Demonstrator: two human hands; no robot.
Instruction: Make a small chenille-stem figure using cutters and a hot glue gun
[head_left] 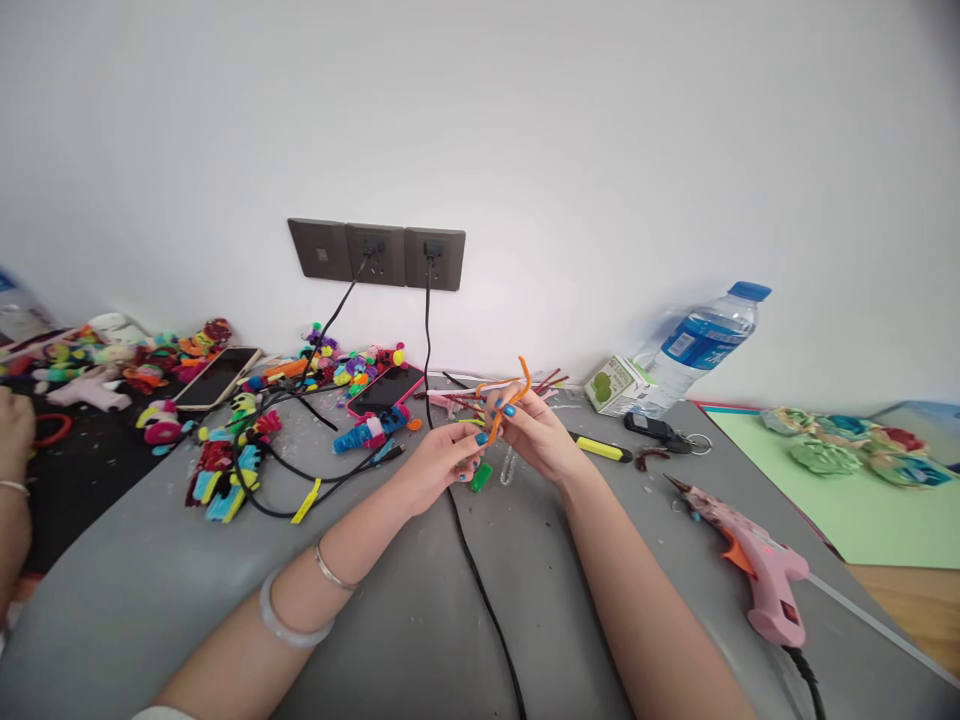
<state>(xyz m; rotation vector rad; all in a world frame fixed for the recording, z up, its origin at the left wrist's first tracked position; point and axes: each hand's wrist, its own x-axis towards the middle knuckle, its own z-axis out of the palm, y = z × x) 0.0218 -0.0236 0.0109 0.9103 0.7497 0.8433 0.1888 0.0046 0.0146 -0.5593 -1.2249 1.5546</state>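
My left hand (442, 462) and my right hand (534, 432) meet over the grey table (420, 610), both pinched on an orange pipe cleaner (512, 396) that curls up above my right fingers. A small green piece (481, 477) lies on the table just under my left fingertips. My left wrist wears two bangles (315, 590). A heap of pipe cleaners (480, 392) lies right behind my hands.
A pink glue gun (754, 560) lies at the right, its black cord trailing. Two phones (217, 376) (385, 390) and colourful pipe-cleaner figures (225, 465) fill the left. Water bottle (694, 345), green carton (616, 384), yellow marker (602, 448), keys (664, 430) and wall sockets (375, 252) behind. Another person's hand (13, 430) is at the far left.
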